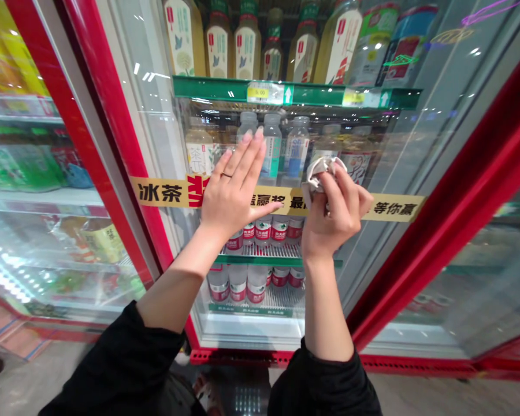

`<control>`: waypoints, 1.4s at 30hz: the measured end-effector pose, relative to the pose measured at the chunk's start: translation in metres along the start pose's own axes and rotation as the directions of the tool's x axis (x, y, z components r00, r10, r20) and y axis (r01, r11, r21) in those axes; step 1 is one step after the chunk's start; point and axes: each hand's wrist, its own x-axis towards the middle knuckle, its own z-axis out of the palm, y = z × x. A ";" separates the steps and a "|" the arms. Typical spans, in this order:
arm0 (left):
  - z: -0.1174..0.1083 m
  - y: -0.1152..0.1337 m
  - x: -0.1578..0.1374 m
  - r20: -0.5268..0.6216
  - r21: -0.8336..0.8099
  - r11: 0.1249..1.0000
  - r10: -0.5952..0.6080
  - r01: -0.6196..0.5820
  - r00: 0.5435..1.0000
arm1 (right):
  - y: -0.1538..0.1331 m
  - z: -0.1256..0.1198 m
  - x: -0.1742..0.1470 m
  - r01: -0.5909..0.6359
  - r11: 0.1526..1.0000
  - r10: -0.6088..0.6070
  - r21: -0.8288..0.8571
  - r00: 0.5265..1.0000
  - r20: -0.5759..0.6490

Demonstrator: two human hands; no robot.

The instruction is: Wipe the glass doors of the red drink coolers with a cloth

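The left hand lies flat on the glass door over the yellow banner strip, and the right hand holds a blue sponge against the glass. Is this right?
Not quite. The head view shows the right hand holding a crumpled white cloth, not a blue sponge. The rest stands: the left hand lies flat on the glass door over the yellow banner strip.

The glass door (372, 173) stands between you and the bottles (260, 231) at frame centre. Your left hand (234, 185) presses flat on it; free glass remains at the right.
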 end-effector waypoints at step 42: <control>0.004 -0.007 -0.005 -0.036 0.050 0.999 0.023 -0.022 0.999 | 0.021 -0.016 0.006 0.257 0.966 -0.258 0.028 0.964 0.067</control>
